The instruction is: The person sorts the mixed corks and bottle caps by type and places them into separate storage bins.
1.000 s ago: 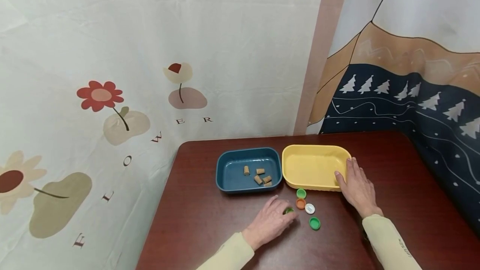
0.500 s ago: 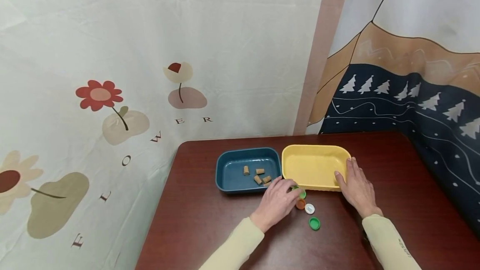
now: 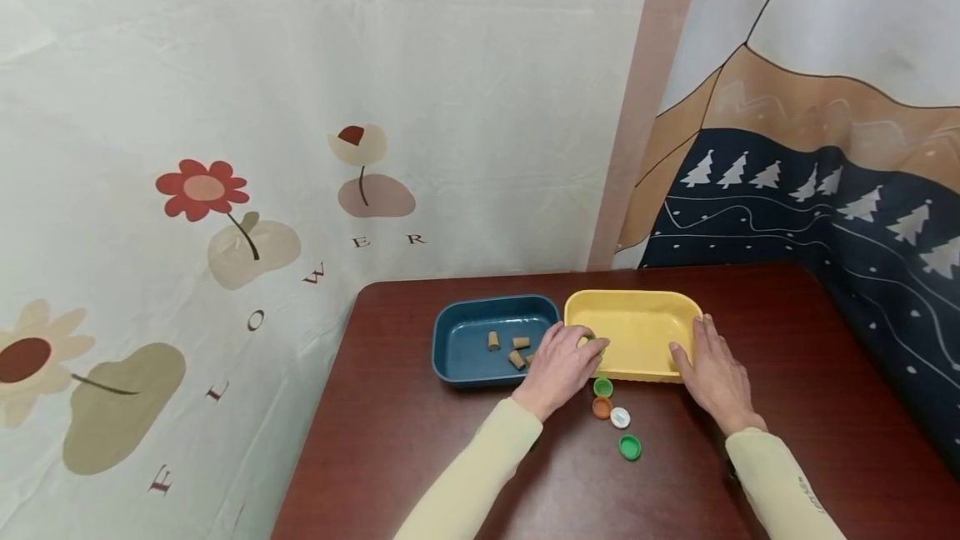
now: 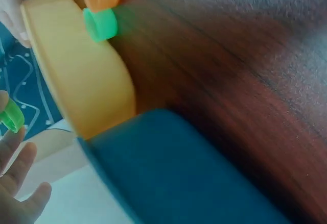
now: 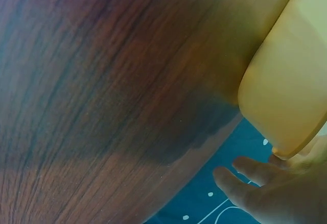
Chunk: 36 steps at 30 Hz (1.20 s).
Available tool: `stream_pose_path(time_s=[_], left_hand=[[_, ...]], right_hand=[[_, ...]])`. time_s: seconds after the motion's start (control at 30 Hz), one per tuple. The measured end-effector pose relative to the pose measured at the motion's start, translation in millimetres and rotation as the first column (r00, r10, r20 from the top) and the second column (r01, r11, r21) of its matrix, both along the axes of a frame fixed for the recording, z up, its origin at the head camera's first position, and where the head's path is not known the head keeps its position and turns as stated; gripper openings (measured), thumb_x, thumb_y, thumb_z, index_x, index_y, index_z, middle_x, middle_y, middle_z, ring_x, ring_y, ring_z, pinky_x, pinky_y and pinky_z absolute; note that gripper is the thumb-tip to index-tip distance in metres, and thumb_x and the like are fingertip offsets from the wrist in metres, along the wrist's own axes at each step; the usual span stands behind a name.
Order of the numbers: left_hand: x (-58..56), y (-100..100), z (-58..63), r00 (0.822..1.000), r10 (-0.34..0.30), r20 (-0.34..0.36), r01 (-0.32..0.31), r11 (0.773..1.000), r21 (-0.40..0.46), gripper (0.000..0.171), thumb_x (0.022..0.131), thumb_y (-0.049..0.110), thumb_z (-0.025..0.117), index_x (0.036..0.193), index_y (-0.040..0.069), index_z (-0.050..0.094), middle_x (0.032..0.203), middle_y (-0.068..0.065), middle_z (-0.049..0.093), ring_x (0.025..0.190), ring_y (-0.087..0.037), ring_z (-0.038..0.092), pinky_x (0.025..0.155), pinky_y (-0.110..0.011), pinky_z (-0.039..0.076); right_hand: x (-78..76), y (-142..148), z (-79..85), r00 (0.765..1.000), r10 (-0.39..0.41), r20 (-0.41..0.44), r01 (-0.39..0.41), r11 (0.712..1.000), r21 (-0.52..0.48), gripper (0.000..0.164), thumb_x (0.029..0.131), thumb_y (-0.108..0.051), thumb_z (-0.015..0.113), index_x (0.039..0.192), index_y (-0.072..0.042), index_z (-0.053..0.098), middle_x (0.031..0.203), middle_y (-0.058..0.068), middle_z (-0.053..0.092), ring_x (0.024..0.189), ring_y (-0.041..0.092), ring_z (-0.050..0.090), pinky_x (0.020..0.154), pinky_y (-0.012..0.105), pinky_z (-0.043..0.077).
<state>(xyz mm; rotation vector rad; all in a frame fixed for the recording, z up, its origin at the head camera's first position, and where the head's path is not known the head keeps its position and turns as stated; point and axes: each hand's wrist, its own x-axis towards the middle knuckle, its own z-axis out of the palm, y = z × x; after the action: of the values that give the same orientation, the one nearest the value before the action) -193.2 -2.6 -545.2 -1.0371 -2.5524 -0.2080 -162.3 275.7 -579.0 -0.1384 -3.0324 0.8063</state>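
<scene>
My left hand point(image 3: 558, 363) pinches a green bottle cap point(image 4: 12, 116), held above the left end of the yellow tray point(image 3: 645, 336). In the head view the fingers mostly cover this cap. My right hand point(image 3: 720, 377) rests against the tray's right end, fingers extended along the outside and thumb over the rim. On the table in front of the tray lie a light green cap point(image 3: 602, 387), an orange cap point(image 3: 602, 407), a white cap point(image 3: 620, 417) and, nearest the person, a darker green cap point(image 3: 630, 447).
Left of the yellow tray, close beside it, stands a blue tray point(image 3: 461, 358) with several corks point(image 3: 492, 341) in it. My left forearm reaches across the brown table point(image 3: 375, 440). A printed cloth point(image 3: 480, 107) hangs behind the table.
My left hand has picked the green cap up from the table and carried it forward and right to the yellow tray. The right hand stays at the tray's right end.
</scene>
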Motion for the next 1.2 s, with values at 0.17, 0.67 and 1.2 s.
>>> stream_pose_path(time_s=[0.17, 0.67, 1.2], left_hand=[[-9.9, 7, -4.5, 0.999, 0.026, 0.036, -0.025, 0.999, -0.032, 0.031, 0.1, 0.035, 0.071, 0.13, 0.028, 0.073, 0.117, 0.005, 0.067, 0.114, -0.012, 0.063, 0.112, -0.047, 0.043], [-26.5, 24, -14.3, 0.979, 0.176, 0.102, -0.159, 0.974, -0.159, 0.03, 0.102, 0.041, 0.066, 0.13, 0.033, 0.074, 0.113, 0.006, 0.07, 0.11, -0.016, 0.065, 0.111, -0.052, 0.043], [-26.5, 23, -21.4, 0.957, 0.252, 0.145, -0.231, 0.962, -0.147, 0.043, 0.101, 0.046, 0.065, 0.142, 0.033, 0.064, 0.139, 0.002, 0.061, 0.135, -0.02, 0.053, 0.114, -0.06, 0.037]], right_hand=[[0.4, 3, 0.7, 1.0, -0.002, -0.001, 0.002, 1.0, 0.002, 0.085, 0.109, -0.054, 0.036, 0.163, 0.005, 0.008, 0.168, 0.031, 0.007, 0.141, 0.065, 0.025, 0.103, 0.082, 0.026], [0.6, 4, -0.8, 1.0, -0.003, -0.019, 0.003, 1.0, 0.007, 0.083, 0.109, -0.053, 0.036, 0.162, 0.006, 0.011, 0.168, 0.031, 0.008, 0.139, 0.066, 0.027, 0.102, 0.081, 0.028], [-0.6, 2, -0.6, 1.0, 0.005, -0.014, -0.005, 1.0, -0.009, 0.083, 0.109, -0.055, 0.034, 0.162, 0.006, 0.014, 0.169, 0.03, 0.006, 0.141, 0.063, 0.027, 0.102, 0.08, 0.029]])
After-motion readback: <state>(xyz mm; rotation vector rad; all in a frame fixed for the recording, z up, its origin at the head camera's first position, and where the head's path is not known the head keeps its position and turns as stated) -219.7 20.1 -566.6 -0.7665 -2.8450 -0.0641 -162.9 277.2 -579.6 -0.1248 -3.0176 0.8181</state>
